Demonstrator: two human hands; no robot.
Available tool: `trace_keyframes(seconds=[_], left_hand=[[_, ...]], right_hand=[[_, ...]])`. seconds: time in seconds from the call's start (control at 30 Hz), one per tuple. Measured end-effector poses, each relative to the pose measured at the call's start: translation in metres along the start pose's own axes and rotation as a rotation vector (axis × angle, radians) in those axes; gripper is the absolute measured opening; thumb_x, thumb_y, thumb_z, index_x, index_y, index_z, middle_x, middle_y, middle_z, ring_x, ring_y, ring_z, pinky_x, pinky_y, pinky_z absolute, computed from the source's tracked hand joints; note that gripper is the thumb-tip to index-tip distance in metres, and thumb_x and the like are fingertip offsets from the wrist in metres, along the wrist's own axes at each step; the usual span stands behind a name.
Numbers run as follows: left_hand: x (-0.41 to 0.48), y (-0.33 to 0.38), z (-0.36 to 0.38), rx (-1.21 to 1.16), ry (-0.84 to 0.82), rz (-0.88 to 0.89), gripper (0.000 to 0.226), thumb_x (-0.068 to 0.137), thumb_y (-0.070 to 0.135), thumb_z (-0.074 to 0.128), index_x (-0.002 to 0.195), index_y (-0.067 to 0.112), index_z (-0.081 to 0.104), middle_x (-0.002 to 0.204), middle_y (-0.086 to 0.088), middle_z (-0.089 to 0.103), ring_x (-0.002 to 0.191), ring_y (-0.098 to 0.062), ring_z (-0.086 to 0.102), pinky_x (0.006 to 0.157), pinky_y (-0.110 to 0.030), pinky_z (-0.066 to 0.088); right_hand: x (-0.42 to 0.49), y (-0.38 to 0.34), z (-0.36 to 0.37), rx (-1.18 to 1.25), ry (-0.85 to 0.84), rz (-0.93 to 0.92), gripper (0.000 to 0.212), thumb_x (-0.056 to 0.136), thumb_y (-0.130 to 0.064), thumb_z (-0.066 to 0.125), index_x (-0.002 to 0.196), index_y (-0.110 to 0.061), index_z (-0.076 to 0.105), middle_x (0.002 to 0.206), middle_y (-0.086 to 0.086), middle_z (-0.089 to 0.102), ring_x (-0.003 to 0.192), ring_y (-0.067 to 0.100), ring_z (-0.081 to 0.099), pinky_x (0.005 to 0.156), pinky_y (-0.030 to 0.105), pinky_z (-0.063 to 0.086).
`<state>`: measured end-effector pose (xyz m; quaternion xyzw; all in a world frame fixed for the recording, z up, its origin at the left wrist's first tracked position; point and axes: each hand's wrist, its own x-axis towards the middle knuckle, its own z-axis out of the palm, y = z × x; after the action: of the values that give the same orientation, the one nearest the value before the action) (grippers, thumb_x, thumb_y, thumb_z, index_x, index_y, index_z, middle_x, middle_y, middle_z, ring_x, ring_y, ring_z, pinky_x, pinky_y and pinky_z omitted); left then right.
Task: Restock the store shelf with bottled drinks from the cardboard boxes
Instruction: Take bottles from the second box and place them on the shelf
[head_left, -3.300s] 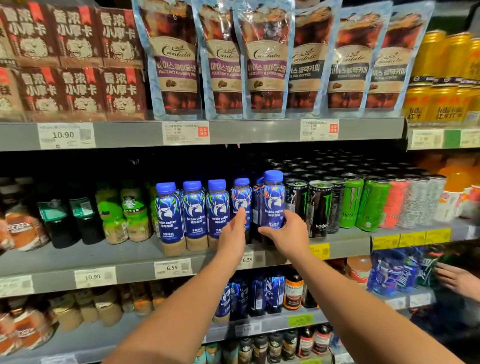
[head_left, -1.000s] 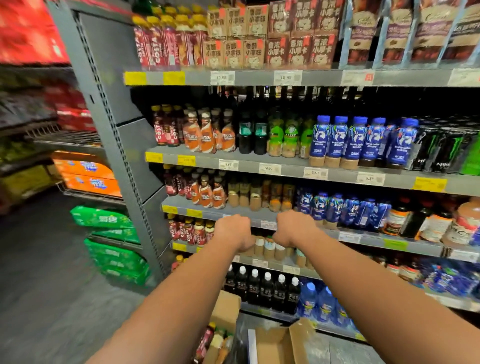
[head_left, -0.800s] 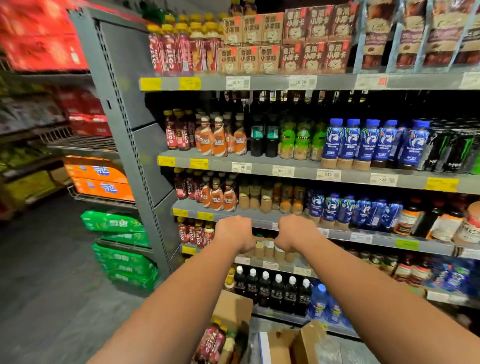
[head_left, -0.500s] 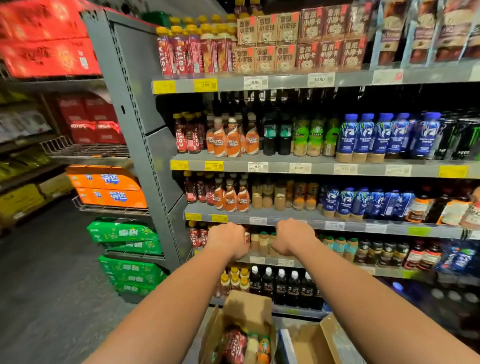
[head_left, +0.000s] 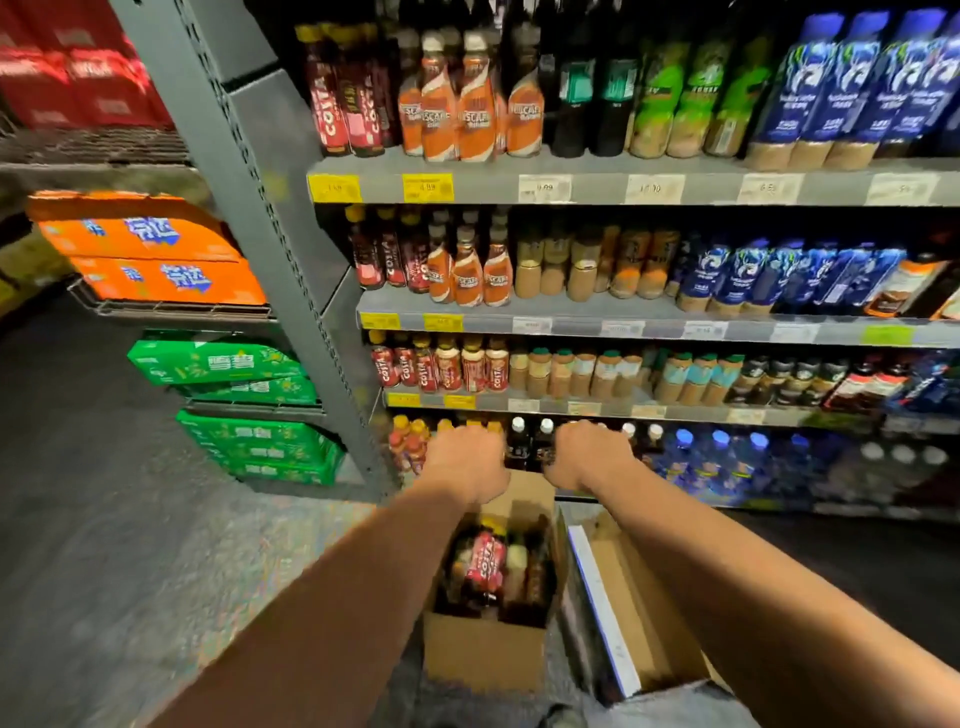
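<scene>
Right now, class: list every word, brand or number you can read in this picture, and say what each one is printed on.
"COSTA": red bottle in the open cardboard box.
"COSTA": dark red bottles on the upper shelf.
"NESCAFE" (partly blurred): orange bottles beside them.
"9.99": white price tag.
Other price tags and the Chinese print on the orange cases and green cases: too blurred.

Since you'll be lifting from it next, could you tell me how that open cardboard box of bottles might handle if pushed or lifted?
The open cardboard box looks packed with bottles, so it is probably heavy and would slide rather than tip. Its walls seem stiff, though the raised flaps likely bend. The bottles stand upright and close together, so they probably won't topple.
</scene>
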<state>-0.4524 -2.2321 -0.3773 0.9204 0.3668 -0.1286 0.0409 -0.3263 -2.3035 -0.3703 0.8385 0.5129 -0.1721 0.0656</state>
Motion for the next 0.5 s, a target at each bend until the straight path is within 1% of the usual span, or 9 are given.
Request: trace_keyframes(seconds=[0.07, 0.1, 0.13, 0.17, 0.2, 0.27, 0.33, 0.43, 0.5], left_hand=[[0.018, -0.004, 0.02, -0.012, -0.035, -0.004, 0.025, 0.088, 0.034, 0.049, 0.101, 0.015, 0.06, 0.106, -0.007, 0.062, 0.096, -0.027, 0.059, 0.067, -0.033, 0.042], [0.028, -0.007, 0.029, -0.028, -0.051, -0.012, 0.027, 0.087, 0.035, 0.05, 0.103, 0.015, 0.061, 0.106, -0.006, 0.062, 0.099, -0.026, 0.059, 0.072, -0.033, 0.044], [0.037, -0.01, 0.039, -0.046, -0.062, -0.016, 0.029, 0.087, 0.036, 0.051, 0.105, 0.016, 0.062, 0.107, -0.006, 0.062, 0.103, -0.026, 0.059, 0.078, -0.033, 0.046], [0.047, -0.013, 0.049, -0.063, -0.072, -0.018, 0.031, 0.086, 0.037, 0.052, 0.107, 0.016, 0.062, 0.108, -0.006, 0.062, 0.104, -0.026, 0.059, 0.083, -0.034, 0.047], [0.054, -0.015, 0.059, -0.075, -0.082, -0.018, 0.031, 0.086, 0.036, 0.052, 0.108, 0.016, 0.063, 0.108, -0.006, 0.063, 0.105, -0.027, 0.059, 0.084, -0.035, 0.048], [0.067, -0.021, 0.08, -0.1, -0.135, -0.017, 0.029, 0.086, 0.033, 0.05, 0.107, 0.017, 0.063, 0.105, -0.006, 0.064, 0.101, -0.027, 0.06, 0.079, -0.035, 0.047], [0.078, -0.027, 0.101, -0.12, -0.198, -0.015, 0.024, 0.087, 0.031, 0.049, 0.101, 0.016, 0.062, 0.099, -0.006, 0.064, 0.095, -0.027, 0.062, 0.073, -0.033, 0.046], [0.091, -0.037, 0.133, -0.141, -0.265, -0.004, 0.021, 0.087, 0.03, 0.049, 0.094, 0.015, 0.062, 0.093, -0.005, 0.063, 0.089, -0.026, 0.062, 0.072, -0.033, 0.049], [0.102, -0.043, 0.154, -0.142, -0.31, 0.016, 0.02, 0.089, 0.029, 0.048, 0.095, 0.015, 0.062, 0.095, -0.004, 0.062, 0.09, -0.025, 0.061, 0.074, -0.034, 0.049]], right_hand=[[0.02, 0.003, 0.016, 0.012, -0.03, 0.002, 0.025, 0.085, -0.026, 0.052, 0.104, -0.013, 0.059, 0.114, 0.009, 0.062, 0.103, 0.029, 0.059, 0.075, 0.035, 0.045], [0.031, 0.003, 0.023, 0.023, -0.052, 0.009, 0.021, 0.084, -0.025, 0.053, 0.101, -0.014, 0.058, 0.112, 0.008, 0.063, 0.099, 0.028, 0.06, 0.072, 0.033, 0.043], [0.042, 0.004, 0.031, 0.032, -0.076, 0.016, 0.022, 0.084, -0.026, 0.053, 0.102, -0.015, 0.058, 0.111, 0.007, 0.063, 0.099, 0.027, 0.061, 0.071, 0.032, 0.042], [0.054, 0.004, 0.039, 0.04, -0.102, 0.012, 0.027, 0.085, -0.029, 0.054, 0.108, -0.015, 0.059, 0.113, 0.006, 0.062, 0.101, 0.026, 0.06, 0.071, 0.031, 0.041], [0.065, 0.004, 0.048, 0.046, -0.131, 0.0, 0.032, 0.086, -0.032, 0.055, 0.112, -0.015, 0.059, 0.113, 0.005, 0.061, 0.103, 0.026, 0.06, 0.072, 0.031, 0.04], [0.083, 0.005, 0.066, 0.068, -0.19, -0.01, 0.035, 0.085, -0.032, 0.056, 0.114, -0.013, 0.058, 0.109, 0.005, 0.06, 0.1, 0.026, 0.06, 0.071, 0.031, 0.04], [0.099, 0.006, 0.087, 0.08, -0.24, -0.008, 0.034, 0.087, -0.03, 0.054, 0.116, -0.012, 0.056, 0.109, 0.007, 0.059, 0.1, 0.027, 0.059, 0.07, 0.031, 0.041], [0.119, 0.005, 0.12, 0.092, -0.317, 0.008, 0.032, 0.088, -0.028, 0.052, 0.115, -0.012, 0.055, 0.109, 0.006, 0.059, 0.1, 0.027, 0.059, 0.069, 0.031, 0.042], [0.131, 0.002, 0.146, 0.118, -0.362, 0.037, 0.034, 0.088, -0.028, 0.051, 0.116, -0.01, 0.057, 0.114, 0.009, 0.059, 0.104, 0.029, 0.06, 0.076, 0.033, 0.047]])
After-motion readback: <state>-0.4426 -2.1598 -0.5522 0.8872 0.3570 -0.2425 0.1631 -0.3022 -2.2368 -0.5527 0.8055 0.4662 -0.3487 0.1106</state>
